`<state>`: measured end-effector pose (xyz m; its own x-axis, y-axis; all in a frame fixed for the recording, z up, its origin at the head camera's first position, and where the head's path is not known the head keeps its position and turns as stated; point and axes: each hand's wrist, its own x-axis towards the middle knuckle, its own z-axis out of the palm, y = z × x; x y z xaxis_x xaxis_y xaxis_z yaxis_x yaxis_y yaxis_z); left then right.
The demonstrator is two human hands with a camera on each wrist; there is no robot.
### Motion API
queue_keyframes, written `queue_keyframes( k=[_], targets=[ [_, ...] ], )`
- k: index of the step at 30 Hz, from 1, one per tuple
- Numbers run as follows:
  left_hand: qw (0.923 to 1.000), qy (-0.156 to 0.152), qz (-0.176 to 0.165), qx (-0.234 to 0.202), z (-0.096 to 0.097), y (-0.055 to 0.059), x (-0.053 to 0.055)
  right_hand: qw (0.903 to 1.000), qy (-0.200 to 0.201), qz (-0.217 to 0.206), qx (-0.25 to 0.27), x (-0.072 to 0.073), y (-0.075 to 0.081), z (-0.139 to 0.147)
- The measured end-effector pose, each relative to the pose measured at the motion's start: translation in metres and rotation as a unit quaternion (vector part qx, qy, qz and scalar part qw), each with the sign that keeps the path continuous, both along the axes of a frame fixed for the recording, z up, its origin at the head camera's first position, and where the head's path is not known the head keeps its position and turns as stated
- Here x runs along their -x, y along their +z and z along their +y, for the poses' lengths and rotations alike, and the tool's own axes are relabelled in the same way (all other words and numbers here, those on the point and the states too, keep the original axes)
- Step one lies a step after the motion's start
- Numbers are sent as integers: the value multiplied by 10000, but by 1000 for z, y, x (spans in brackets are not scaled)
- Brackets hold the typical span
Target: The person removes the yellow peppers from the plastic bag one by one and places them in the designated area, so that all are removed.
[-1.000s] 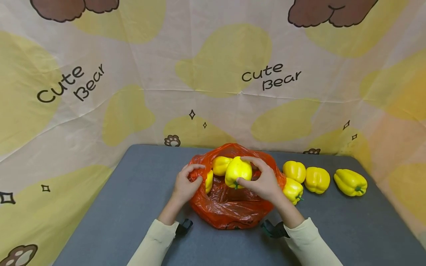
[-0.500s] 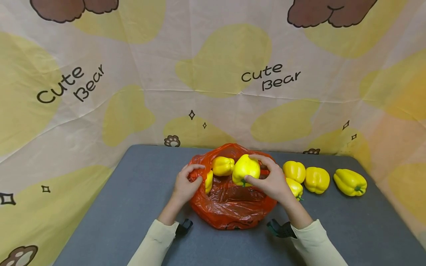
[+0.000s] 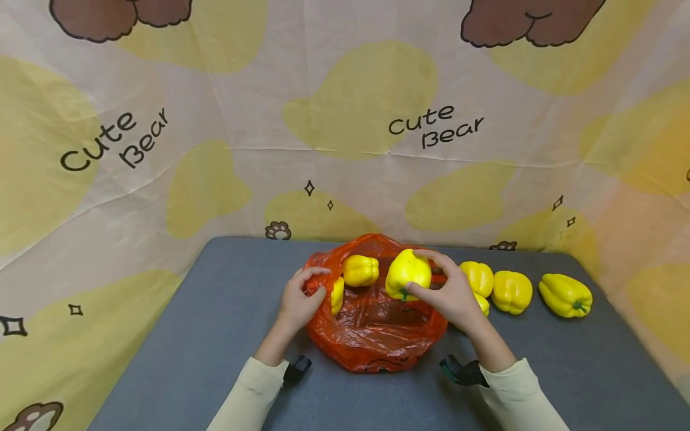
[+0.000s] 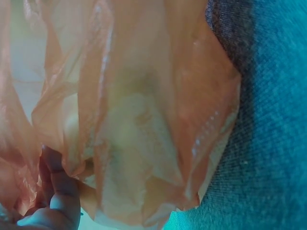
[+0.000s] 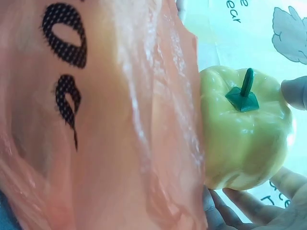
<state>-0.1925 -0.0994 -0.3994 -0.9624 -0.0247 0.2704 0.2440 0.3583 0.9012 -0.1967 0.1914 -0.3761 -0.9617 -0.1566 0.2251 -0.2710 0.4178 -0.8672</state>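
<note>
Holding a yellow pepper [image 3: 405, 270], stem end near, in the clasping grip of the right hand [image 3: 451, 293], left of the palm, over the right side of a red bag [image 3: 366, 350]. Pinching its left rim with the left hand [image 3: 298, 300].

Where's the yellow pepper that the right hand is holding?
In the head view, the held pepper is in the right hand at the open mouth of the red bag, right of another pepper inside.
</note>
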Motion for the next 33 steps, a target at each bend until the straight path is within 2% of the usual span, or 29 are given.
queue_keyframes(
  k=[10, 22, 29, 33],
  targets=[
    [10000, 24, 3, 50, -1, -1, 0, 9995, -237, 55, -211, -3, 3, 10],
    [10000, 49, -45, 53, -1, 1, -1, 9979, -489, 20, -422, -9, 10, 37],
    [10000, 48, 30, -35, -11, -35, 21, 9962, -618, 72, -606, -13, 12, 53],
    [9999, 11, 117, -62, -12, -38, 22, 9955, -657, 64, -684, -16, 13, 62]
  ],
)
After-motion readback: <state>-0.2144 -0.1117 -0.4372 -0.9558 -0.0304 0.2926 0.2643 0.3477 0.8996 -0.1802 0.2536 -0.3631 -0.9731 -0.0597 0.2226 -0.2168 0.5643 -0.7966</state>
